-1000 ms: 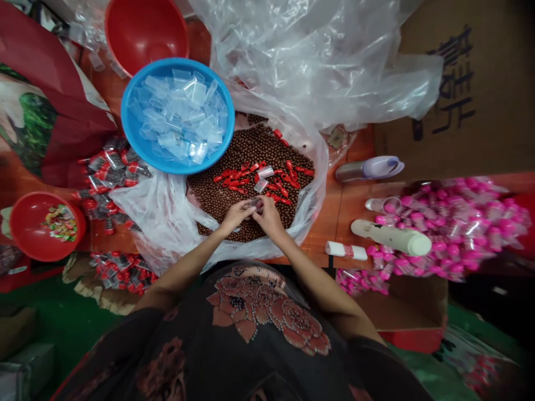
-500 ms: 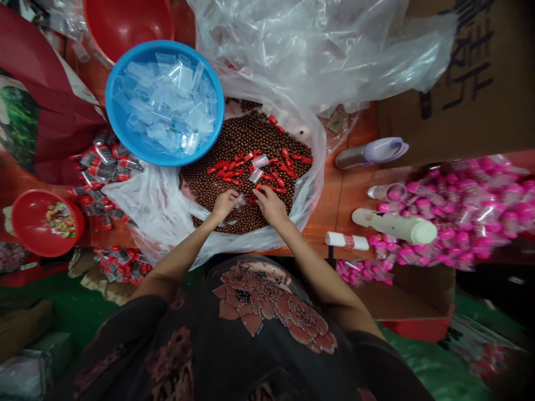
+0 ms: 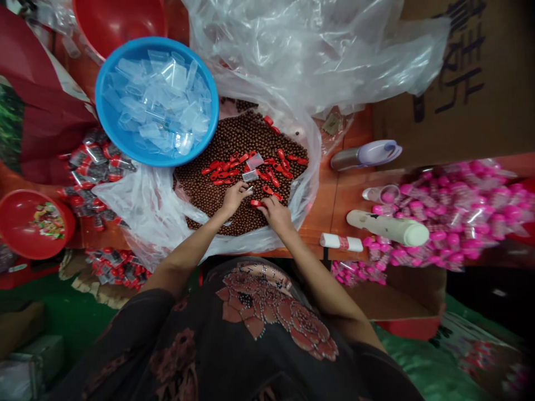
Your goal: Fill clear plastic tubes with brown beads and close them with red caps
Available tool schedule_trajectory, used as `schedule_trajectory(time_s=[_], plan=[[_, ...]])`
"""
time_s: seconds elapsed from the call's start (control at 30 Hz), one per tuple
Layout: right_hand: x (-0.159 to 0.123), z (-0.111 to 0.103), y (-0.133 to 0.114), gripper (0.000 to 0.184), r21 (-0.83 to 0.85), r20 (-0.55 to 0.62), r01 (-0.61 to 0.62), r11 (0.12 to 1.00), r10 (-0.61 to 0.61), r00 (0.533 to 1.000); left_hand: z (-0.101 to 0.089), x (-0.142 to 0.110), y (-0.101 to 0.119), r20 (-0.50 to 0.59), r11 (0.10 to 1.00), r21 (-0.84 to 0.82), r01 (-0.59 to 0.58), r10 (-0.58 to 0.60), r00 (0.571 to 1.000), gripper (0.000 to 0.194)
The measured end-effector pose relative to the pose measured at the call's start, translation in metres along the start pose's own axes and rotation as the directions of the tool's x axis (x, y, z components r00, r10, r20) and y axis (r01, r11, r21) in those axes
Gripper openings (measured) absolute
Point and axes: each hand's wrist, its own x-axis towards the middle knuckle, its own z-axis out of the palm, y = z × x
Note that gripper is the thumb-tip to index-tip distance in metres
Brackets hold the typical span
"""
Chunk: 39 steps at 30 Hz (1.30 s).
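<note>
My left hand [image 3: 234,198] is closed on a small clear plastic container [image 3: 249,189], most of it hidden by the fingers. To its right, my right hand [image 3: 276,214] pinches a red cap [image 3: 256,204] between thumb and fingers. Both hands are just above a heap of small round brown balls [image 3: 209,192] lying on an opened clear plastic bag [image 3: 308,196]. Several loose red caps [image 3: 225,173] are scattered over the balls beyond my hands. Two more clear containers [image 3: 254,161] lie among them.
At the upper left a blue basin [image 3: 100,111] holds many clear containers. Filled red-capped containers [image 3: 90,161] are piled left; a red bowl [image 3: 12,223] is beyond. On the right are a flask [image 3: 346,159], a pale bottle [image 3: 384,227], pink-capped containers [image 3: 460,217] and a cardboard box [image 3: 418,133].
My left hand has moved right and slightly up with its container, closer to my right hand. My right hand has drawn slightly down, and a red cap now shows clearly in its fingertips.
</note>
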Motion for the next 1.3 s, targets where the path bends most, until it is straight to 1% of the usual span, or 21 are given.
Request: schedule_trajectory(time_s=[0.03,0.1,0.17,0.2,0.23,0.27,0.33,0.37,0.4,0.43,0.47,0.5,0.6,0.7,0.77,0.8,0.93,1.1,1.2,1.3], plan=[[-0.004,0.000,0.002,0.032,0.086,-0.032,-0.033,0.996,0.036,0.999,0.000,0.001,0.000,0.011,1.000,-0.026,0.008,-0.008,1.000,0.028],[-0.010,0.000,0.005,0.036,0.270,-0.083,-0.093,0.958,0.120,0.989,0.000,0.002,0.000,0.044,0.995,-0.091,0.037,-0.033,0.999,0.032],[-0.013,0.001,0.008,0.038,0.438,-0.090,-0.155,0.886,0.215,0.973,0.000,0.004,-0.001,0.087,0.985,-0.158,0.070,-0.057,0.995,0.034],[-0.014,0.002,0.009,0.038,0.523,-0.078,-0.188,0.832,0.265,0.961,0.000,0.005,-0.001,0.106,0.978,-0.187,0.090,-0.071,0.992,0.035],[-0.014,0.003,0.010,0.038,0.616,-0.049,-0.218,0.757,0.314,0.948,0.000,0.007,-0.002,0.122,0.971,-0.212,0.110,-0.085,0.989,0.035],[-0.014,0.004,0.010,0.039,0.716,-0.002,-0.247,0.653,0.355,0.935,0.000,0.008,-0.002,0.135,0.964,-0.234,0.126,-0.096,0.986,0.036],[-0.013,0.005,0.011,0.044,0.876,0.136,-0.298,0.380,0.398,0.907,0.000,0.010,-0.002,0.162,0.952,-0.268,0.146,-0.105,0.981,0.036],[-0.013,0.005,0.011,0.048,0.916,0.206,-0.319,0.242,0.397,0.894,0.000,0.010,-0.002,0.178,0.946,-0.284,0.155,-0.107,0.978,0.037],[-0.012,0.004,0.011,0.050,0.933,0.268,-0.337,0.123,0.385,0.883,-0.001,0.010,-0.002,0.199,0.939,-0.302,0.167,-0.110,0.974,0.037],[-0.012,0.002,0.010,0.052,0.937,0.314,-0.348,0.028,0.372,0.873,-0.003,0.008,-0.001,0.221,0.929,-0.320,0.188,-0.119,0.968,0.038],[-0.012,-0.001,0.009,0.052,0.935,0.344,-0.353,-0.041,0.358,0.868,-0.004,0.006,-0.001,0.240,0.915,-0.341,0.214,-0.135,0.961,0.039],[-0.012,-0.004,0.008,0.051,0.930,0.364,-0.355,-0.092,0.340,0.867,-0.006,0.003,0.001,0.253,0.899,-0.366,0.241,-0.153,0.955,0.041],[-0.011,-0.013,0.004,0.046,0.914,0.403,-0.366,-0.177,0.273,0.874,-0.014,-0.011,0.006,0.278,0.841,-0.463,0.279,-0.161,0.947,0.045],[-0.010,-0.021,-0.001,0.044,0.901,0.418,-0.373,-0.222,0.214,0.883,-0.023,-0.029,0.013,0.311,0.789,-0.546,0.280,-0.120,0.943,0.050],[-0.008,-0.026,-0.006,0.044,0.902,0.412,-0.371,-0.219,0.183,0.893,-0.029,-0.041,0.019,0.306,0.783,-0.565,0.260,-0.094,0.947,0.052],[-0.007,-0.029,-0.010,0.043,0.906,0.405,-0.372,-0.201,0.167,0.899,-0.031,-0.047,0.022,0.293,0.790,-0.565,0.240,-0.080,0.953,0.051],[-0.003,-0.039,-0.025,0.041,0.926,0.377,-0.372,-0.059,0.127,0.917,-0.039,-0.067,0.034,0.246,0.816,-0.556,0.155,-0.017,0.969,0.048],[0.002,-0.050,-0.042,0.042,0.949,0.276,-0.300,0.095,0.208,0.938,-0.043,-0.085,0.044,0.167,0.811,-0.582,0.068,0.038,0.985,0.049],[0.004,-0.056,-0.048,0.041,0.950,0.225,-0.258,0.174,0.189,0.956,-0.045,-0.093,0.050,0.161,0.789,-0.611,0.064,0.045,0.986,0.052],[0.006,-0.062,-0.049,0.038,0.942,0.169,-0.202,0.268,0.143,0.975,-0.046,-0.099,0.056,0.206,0.744,-0.658,0.113,0.034,0.978,0.052]])
